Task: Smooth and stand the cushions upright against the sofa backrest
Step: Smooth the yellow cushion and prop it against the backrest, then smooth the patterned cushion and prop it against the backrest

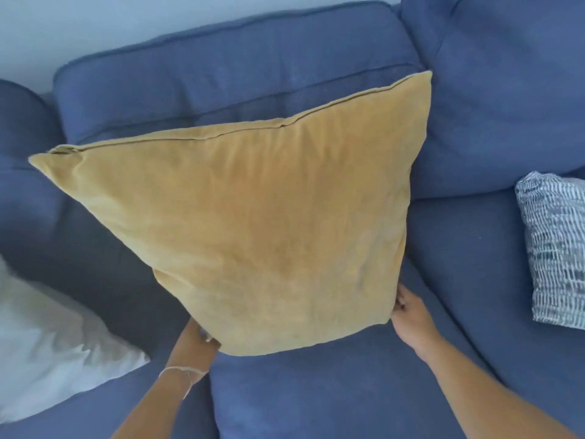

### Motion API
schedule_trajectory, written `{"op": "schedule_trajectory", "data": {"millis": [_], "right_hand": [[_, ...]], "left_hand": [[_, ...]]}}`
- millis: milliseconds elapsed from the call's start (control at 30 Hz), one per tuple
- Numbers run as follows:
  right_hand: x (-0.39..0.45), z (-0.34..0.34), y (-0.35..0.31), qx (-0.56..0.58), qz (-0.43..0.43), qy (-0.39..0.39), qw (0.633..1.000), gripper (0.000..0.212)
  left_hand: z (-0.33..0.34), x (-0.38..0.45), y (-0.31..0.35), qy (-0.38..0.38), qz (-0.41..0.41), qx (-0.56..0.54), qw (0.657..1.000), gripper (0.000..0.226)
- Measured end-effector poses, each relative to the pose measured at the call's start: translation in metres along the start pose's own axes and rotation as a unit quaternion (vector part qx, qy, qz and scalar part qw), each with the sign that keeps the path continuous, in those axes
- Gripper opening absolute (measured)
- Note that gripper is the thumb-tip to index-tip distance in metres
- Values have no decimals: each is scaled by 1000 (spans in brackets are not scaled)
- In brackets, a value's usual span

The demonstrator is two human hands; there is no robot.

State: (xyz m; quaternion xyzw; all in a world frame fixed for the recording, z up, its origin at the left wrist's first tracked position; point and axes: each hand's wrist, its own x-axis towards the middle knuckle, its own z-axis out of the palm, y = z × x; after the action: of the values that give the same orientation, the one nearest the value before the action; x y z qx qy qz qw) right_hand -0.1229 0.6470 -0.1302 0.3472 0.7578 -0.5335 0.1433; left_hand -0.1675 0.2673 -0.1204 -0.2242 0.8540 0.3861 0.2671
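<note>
A large mustard-yellow cushion (pixel 269 217) is held up over the blue sofa seat (pixel 332 391), tilted, with its zip edge toward the backrest (pixel 221 64). My left hand (pixel 198 339) grips its lower left corner from underneath, fingers mostly hidden by the fabric. My right hand (pixel 410 315) pinches its lower right corner. A white cushion (pixel 47 343) lies flat at the left on the seat. A blue-and-white patterned cushion (pixel 557 248) lies at the right edge on the seat.
The sofa's left armrest (pixel 22 128) rises at the far left. A second back cushion (pixel 506 90) fills the upper right. A pale wall (pixel 79 26) shows behind the sofa.
</note>
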Motion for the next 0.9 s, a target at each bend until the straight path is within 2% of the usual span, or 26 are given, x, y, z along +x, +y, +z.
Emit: {"op": "schedule_trajectory", "data": {"millis": [33,100,167,233,333,433,500,533,600,667,700,800,900], "right_hand": [[-2,6,6,-12,-6,5,1000,33],[4,11,11,-44,-2,78,996,26],[15,8,9,-47,22,133,990,29],[28,3,9,-36,42,143,988,31],[34,5,11,22,93,156,983,23],[26,8,11,110,111,193,969,31],[9,3,17,74,101,222,967,39],[-1,0,25,5,96,220,971,40],[-26,-4,49,-169,76,175,967,42],[-48,-8,73,-290,29,87,953,51],[-56,-12,83,-309,8,43,950,57],[-68,-31,98,-254,-14,-44,966,62],[-55,-66,92,-160,-44,-39,985,52]], "left_hand": [[10,3,-1,16,-5,34,999,24],[21,12,0,42,-24,135,990,17],[20,16,-1,74,-39,190,978,14],[18,17,-1,100,-74,133,983,12],[19,9,-4,130,-105,52,985,13],[29,-19,-2,156,-126,-36,979,21],[44,-45,1,141,-164,-82,973,38],[56,-55,-3,123,-166,-85,975,48],[88,-74,-4,44,-152,-59,986,57],[126,-91,8,3,-129,-42,991,38],[145,-103,23,17,-102,-52,993,29],[191,-128,74,35,-29,-106,993,20],[223,-136,123,15,8,-111,994,27]]}}
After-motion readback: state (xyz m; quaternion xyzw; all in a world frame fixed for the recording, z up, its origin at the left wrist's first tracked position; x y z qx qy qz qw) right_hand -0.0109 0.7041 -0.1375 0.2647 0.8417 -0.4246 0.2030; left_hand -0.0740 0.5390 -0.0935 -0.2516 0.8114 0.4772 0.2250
